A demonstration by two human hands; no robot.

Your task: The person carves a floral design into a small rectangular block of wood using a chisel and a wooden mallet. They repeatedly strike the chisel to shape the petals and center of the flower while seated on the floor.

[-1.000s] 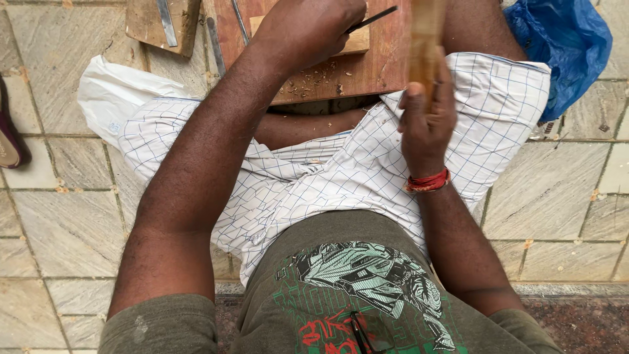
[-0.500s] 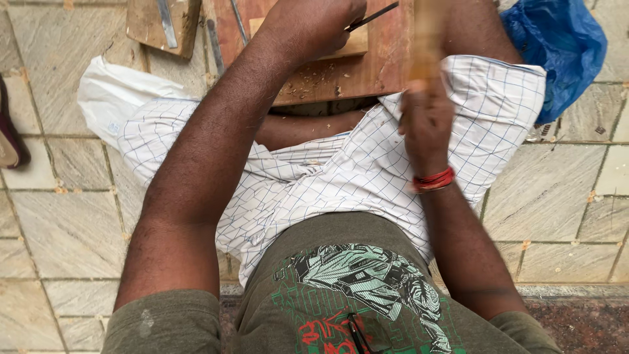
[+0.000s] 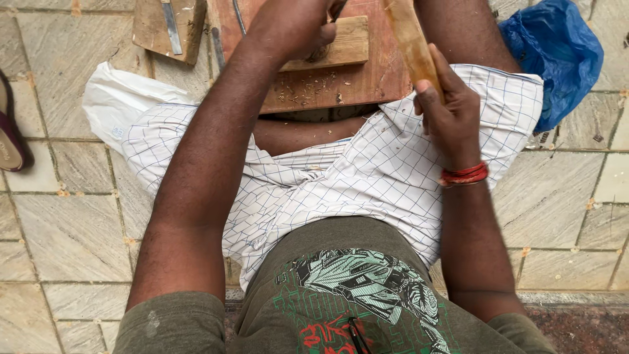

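— What are your hands doing?
— My right hand [image 3: 451,113] has its fingers wrapped tight round a wooden mallet handle [image 3: 411,40], which rises past my fingertips. My left hand [image 3: 293,25] presses down, fingers curled, on a small wood block [image 3: 346,42].
— And beneath?
— A reddish board [image 3: 341,82] with shavings, under my left fingers.

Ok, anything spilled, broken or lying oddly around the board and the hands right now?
Only small things. Fine wood shavings are scattered on the reddish board just below the pale wood block under the left hand. The right hand grips a wooden stick, tilted. Nothing looks broken.
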